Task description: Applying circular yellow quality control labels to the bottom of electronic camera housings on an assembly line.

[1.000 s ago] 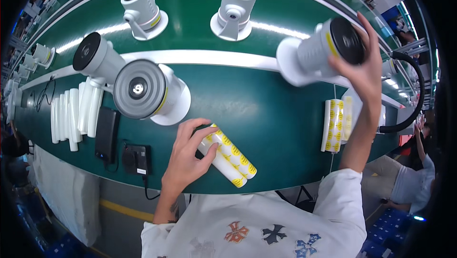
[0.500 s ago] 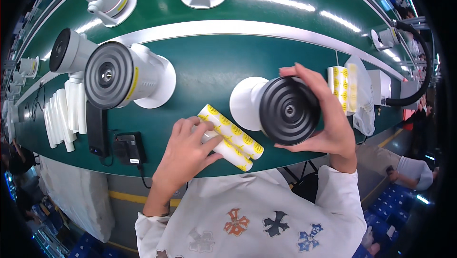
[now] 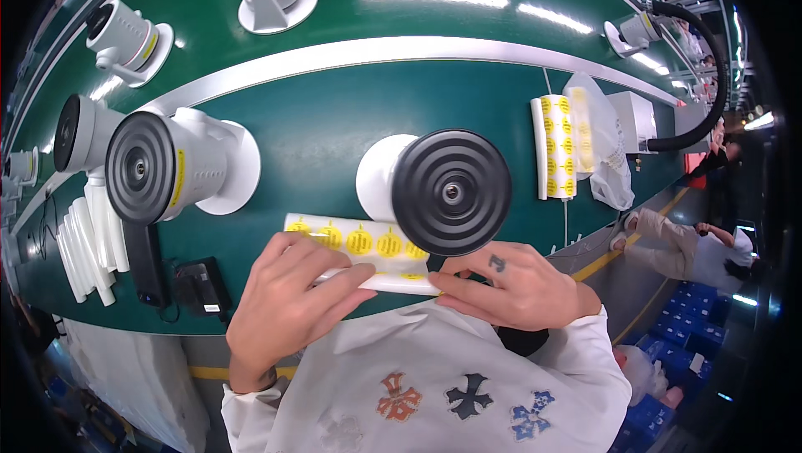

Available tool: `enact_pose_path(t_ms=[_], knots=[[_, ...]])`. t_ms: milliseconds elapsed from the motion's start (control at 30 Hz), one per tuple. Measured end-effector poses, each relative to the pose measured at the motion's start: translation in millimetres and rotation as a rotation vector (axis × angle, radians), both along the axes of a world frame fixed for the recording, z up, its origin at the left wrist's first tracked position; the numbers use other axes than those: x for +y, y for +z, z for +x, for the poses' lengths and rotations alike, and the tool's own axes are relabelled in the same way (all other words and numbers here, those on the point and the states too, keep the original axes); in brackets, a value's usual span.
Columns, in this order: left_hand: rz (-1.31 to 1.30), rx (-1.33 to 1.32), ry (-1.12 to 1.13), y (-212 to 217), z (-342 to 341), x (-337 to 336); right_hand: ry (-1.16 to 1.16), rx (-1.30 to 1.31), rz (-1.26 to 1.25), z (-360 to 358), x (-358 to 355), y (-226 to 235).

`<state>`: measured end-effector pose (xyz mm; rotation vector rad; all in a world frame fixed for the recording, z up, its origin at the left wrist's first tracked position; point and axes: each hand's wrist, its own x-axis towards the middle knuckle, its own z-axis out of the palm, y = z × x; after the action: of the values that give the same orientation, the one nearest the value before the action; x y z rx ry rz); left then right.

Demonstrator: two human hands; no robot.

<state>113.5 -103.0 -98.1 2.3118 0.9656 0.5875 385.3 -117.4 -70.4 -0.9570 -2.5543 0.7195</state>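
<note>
A white security camera with a ribbed black round face [image 3: 451, 190] stands on the green bench right in front of me. Below it lies a white strip of round yellow stickers [image 3: 359, 244]. My left hand [image 3: 288, 298] rests on that strip, its fingers pressing along the strip's lower edge. My right hand [image 3: 518, 286] meets it from the right, fingertips pinching the strip's right end just under the camera.
A second white camera with a black face [image 3: 175, 167] stands at the left, more cameras [image 3: 125, 31] behind. Another yellow sticker sheet [image 3: 558, 145] and a plastic bag [image 3: 597, 131] lie right. White strips [image 3: 88, 240] and a black adapter [image 3: 200, 286] sit left. Other people are at far right.
My right hand set the black-faced camera down on the bench and let go, then dropped to the sticker strip. My left hand stayed on the strip.
</note>
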Motion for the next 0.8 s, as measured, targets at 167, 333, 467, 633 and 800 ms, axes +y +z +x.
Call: enact_pose_path(t_ms=[167, 333, 467, 633, 800], knots=[[0.038, 0.068, 0.063, 24, 18, 0, 0.019, 0.179, -0.098, 2, -6, 0], [-0.012, 0.012, -0.082, 0, 19, 9, -0.024, 0.007, -0.117, -15, 1, -22], [-0.001, 0.081, 0.014, -14, 22, 3, 0.017, -0.021, -0.079, -16, 6, -45], [-0.080, 0.125, 0.159, -9, 9, -4, 0.007, -0.035, 0.102, -37, 7, -53], [-0.171, 0.168, 0.241, 0, -24, -6, 0.040, 0.097, 0.124, -40, -4, 12]])
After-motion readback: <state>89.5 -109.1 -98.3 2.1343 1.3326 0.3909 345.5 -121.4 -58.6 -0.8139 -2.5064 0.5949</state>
